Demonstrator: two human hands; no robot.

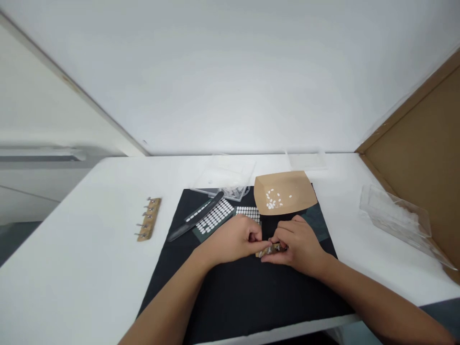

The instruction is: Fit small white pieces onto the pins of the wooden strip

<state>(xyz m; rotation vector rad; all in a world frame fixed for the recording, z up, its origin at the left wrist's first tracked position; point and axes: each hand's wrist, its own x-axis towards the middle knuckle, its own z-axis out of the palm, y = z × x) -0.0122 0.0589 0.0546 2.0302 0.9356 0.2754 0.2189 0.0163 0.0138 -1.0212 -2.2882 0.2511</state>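
My left hand (pixel 235 238) and my right hand (pixel 296 244) meet over the black mat (pixel 247 292), fingers pinched together. Both grip a small wooden strip (pixel 270 249) held between them; most of it is hidden by the fingers. Just beyond my hands lie sheets of small white dots (pixel 215 215) and a second dotted sheet (pixel 247 212). A brown paper tray (pixel 285 191) with several white bits in it sits behind my right hand.
A wooden strip with metal pegs (pixel 148 218) lies on the white table to the left. A black tool (pixel 196 217) rests across the mat's far left. Clear plastic boxes stand at the back (pixel 224 179) and at the right (pixel 395 218), near a brown board (pixel 420 158).
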